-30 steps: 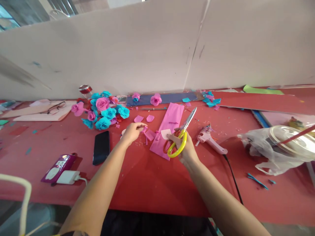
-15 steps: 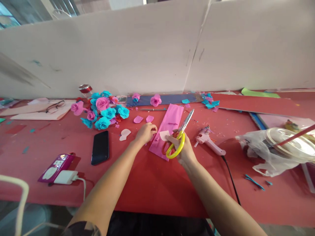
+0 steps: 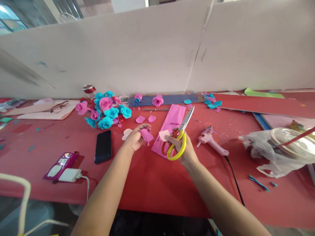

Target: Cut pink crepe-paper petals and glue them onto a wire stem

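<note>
A small pink paper piece (image 3: pixel 147 135) is in the left hand (image 3: pixel 135 137), its grip pinched closed on it, above the desk (image 3: pixel 157 186). At about three o'clock from the piece, the scissors (image 3: pixel 181 133) are in the right hand (image 3: pixel 186 150), its grip wrapped round the yellow handle; the blades point to one o'clock. The right thumb also presses a pale paper piece (image 3: pixel 163 135) against that hand.

A folded pink strip (image 3: pixel 173 114) slants from one to seven o'clock, partly behind the scissors and the right hand. Two loose petals (image 3: pixel 140 119) lie between eleven and one o'clock from the pink piece, and a pale heart-shaped cutout (image 3: pixel 127 134) at nine, just beside the left hand.

Farther out from the left hand, paper roses (image 3: pixel 105 104) cluster between ten and eleven o'clock, and a phone (image 3: pixel 103 147) lies between eight and nine. A pink glue gun (image 3: pixel 212 143) lies between three and four o'clock from the scissors.
</note>
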{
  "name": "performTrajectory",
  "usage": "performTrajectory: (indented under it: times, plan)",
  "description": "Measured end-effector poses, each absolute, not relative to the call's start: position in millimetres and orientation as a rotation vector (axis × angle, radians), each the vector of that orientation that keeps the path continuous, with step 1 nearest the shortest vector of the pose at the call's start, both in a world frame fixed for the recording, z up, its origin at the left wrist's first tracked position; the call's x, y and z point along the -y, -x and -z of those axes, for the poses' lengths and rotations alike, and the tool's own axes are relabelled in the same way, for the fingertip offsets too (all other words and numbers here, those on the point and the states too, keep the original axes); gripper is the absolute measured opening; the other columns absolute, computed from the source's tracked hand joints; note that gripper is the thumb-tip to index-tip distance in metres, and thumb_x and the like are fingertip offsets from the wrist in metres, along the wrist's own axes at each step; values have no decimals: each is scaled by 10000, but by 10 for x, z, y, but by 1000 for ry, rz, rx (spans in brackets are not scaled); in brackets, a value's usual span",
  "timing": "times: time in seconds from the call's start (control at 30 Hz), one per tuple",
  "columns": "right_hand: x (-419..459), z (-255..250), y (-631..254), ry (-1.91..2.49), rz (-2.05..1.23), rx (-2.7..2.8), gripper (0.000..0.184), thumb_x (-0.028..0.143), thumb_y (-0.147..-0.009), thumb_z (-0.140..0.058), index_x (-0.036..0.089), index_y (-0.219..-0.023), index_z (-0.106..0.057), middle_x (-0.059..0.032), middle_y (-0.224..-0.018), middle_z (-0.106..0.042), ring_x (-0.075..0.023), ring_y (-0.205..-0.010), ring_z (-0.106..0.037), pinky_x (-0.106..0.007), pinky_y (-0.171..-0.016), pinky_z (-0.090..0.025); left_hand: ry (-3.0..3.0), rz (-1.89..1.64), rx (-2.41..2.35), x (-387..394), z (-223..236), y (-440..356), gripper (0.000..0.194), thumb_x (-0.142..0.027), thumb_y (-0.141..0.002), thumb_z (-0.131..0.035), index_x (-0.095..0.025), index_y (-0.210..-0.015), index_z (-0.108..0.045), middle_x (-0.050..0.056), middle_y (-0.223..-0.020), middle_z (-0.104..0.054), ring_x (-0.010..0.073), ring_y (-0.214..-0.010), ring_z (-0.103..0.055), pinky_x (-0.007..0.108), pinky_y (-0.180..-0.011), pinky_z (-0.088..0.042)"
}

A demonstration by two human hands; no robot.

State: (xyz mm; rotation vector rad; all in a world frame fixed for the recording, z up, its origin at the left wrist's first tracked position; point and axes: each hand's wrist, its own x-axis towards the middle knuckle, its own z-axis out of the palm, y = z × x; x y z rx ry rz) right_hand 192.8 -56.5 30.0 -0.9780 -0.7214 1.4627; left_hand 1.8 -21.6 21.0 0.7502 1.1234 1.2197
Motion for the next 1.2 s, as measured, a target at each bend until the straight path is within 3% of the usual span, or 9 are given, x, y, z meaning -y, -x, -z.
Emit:
performTrajectory:
  times: [0.2,0.4,0.53,0.73,0.87,1.0,1.2]
  plan:
    - [616,-354,-1909,932,-1438,864,447,220,-615,-778,222,-977,-515,77,-677,-569,-108,-581,-567,-247,-562,-448,-631,-1224,-956,399,-293,-101,270,1,-541,-618,-148,-758,-676,17,-884,-661,95,-701,-598,168,-557,-458]
    - [644,-401,-1899,939,-1435,814,449,216,-599,-784,222,-948,-502,73,-654,-589,-120,-585,-593,-245,-562,-443,-599,-1233,-1039,430,-251,-163,211,-44,-552,-667,-156,-729,-640,-11,-699,-627,85,-594,-566,181,-526,-445]
    - [621,-398,-1918,949,-1405,797,448,224,-597,-782,216,-936,-490,78,-629,-583,-118,-541,-584,-243,-522,-435,-640,-1214,-1119,428,-203,-170,234,-77,-532,-677,-167,-742,-626,-25,-684,-601,83,-570,-550,183,-494,-412]
    - [604,-377,-1920,967,-1402,789,460,220,-594,-789,217,-926,-472,86,-597,-577,-110,-505,-567,-228,-484,-423,-891,-1185,-1097,505,-185,-164,537,-30,-497,-674,-219,-999,-709,-57,-691,-515,53,-584,-458,169,-539,-383]
    - [608,-341,-1896,974,-1395,791,472,231,-585,-798,217,-923,-469,88,-597,-570,-107,-497,-567,-228,-479,-431,-1228,-1219,-1181,510,-135,-179,368,-109,-586,-694,-226,-930,-751,-53,-626,-458,80,-610,-423,213,-649,-405]
    - [589,-291,-1918,945,-1373,771,466,237,-586,-804,214,-914,-475,83,-607,-575,-99,-510,-564,-225,-494,-439,-1346,-1242,-1395,450,-28,-98,157,-216,-641,-710,-207,-790,-759,-14,-668,-539,130,-714,-501,257,-737,-413]
    - [549,-281,-1985,906,-1359,742,466,228,-566,-820,216,-901,-497,86,-612,-562,-90,-504,-547,-222,-496,-437,-1379,-1197,-1741,459,-17,96,203,-207,-658,-679,-179,-848,-744,0,-726,-579,139,-680,-536,254,-659,-426]
